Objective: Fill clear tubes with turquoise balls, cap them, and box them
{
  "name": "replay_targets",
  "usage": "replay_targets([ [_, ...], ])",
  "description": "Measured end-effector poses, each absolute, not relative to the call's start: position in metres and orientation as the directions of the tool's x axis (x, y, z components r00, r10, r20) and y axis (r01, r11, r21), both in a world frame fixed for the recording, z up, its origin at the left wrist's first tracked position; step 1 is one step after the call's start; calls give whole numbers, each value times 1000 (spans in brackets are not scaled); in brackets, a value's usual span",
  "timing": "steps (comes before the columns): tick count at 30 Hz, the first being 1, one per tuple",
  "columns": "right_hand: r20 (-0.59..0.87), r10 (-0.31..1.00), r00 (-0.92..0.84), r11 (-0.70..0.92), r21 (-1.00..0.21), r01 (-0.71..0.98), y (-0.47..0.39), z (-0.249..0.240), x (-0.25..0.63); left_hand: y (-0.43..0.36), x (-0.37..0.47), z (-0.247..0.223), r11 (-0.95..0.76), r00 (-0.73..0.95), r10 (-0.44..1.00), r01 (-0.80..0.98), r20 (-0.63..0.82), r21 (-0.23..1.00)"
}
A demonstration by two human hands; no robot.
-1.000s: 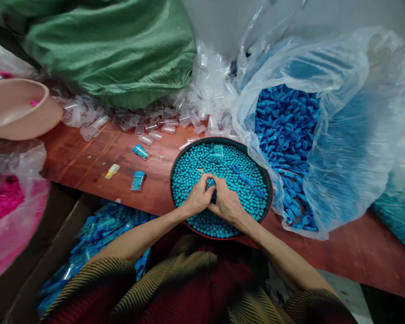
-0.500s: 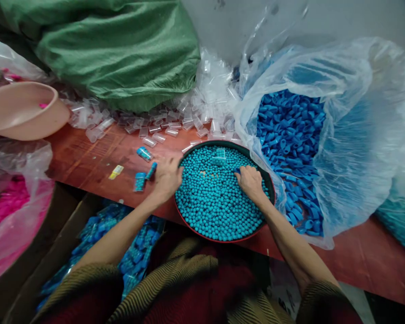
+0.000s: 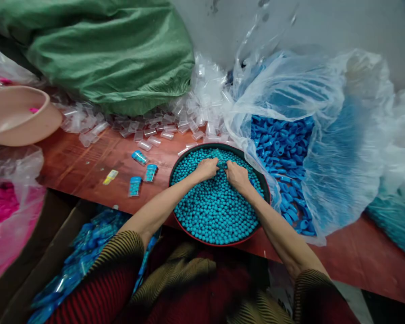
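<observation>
A round dark tray with a red outer edge holds many turquoise beads. Over its back half, my left hand is closed, its fingertips at a clear piece among the beads. Facing it from the right, my right hand is closed too, fingers bent down at the beads. What either hand grips is too small to make out. Left of the tray lie a bead-filled clear cup with a blue cap, a second such cup and a third.
Empty clear cups are scattered behind the tray, below a green sack. An open plastic bag of blue caps stands to the right. At the left are a pink basin and a yellow label. Bagged blue pieces lie below.
My left hand has moved right from beside the filled cups to over the beads. My right hand has shifted slightly left, closer to it. One filled cup now stands apart from its neighbour.
</observation>
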State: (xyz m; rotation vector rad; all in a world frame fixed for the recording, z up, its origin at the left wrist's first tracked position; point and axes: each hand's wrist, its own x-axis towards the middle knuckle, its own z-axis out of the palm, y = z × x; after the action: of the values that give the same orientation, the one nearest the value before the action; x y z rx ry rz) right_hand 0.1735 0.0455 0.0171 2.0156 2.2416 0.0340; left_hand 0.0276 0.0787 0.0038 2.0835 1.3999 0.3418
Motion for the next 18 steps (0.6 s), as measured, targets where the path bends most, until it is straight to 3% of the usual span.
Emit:
replay_targets([
  [5, -24, 990, -138, 126, -282, 951, 44, 21, 184, 82, 25, 7, -202, 507, 845, 594, -167, 779],
  [8, 37, 985, -168, 163, -514, 842, 41, 25, 191, 74, 20, 10, -138, 568, 803, 469, -179, 872],
  [11, 74, 982, -173, 178, -667, 723, 36, 28, 195, 62, 15, 13, -45, 599, 785, 304, -154, 952],
  [15, 188, 975, -118, 214, -653, 726, 23, 34, 190, 47, 9, 17, 116, 572, 813, 22, -108, 993],
  [18, 248, 963, -105, 228, -543, 808, 10, 41, 181, 35, 7, 21, 211, 560, 810, -8, -171, 977],
])
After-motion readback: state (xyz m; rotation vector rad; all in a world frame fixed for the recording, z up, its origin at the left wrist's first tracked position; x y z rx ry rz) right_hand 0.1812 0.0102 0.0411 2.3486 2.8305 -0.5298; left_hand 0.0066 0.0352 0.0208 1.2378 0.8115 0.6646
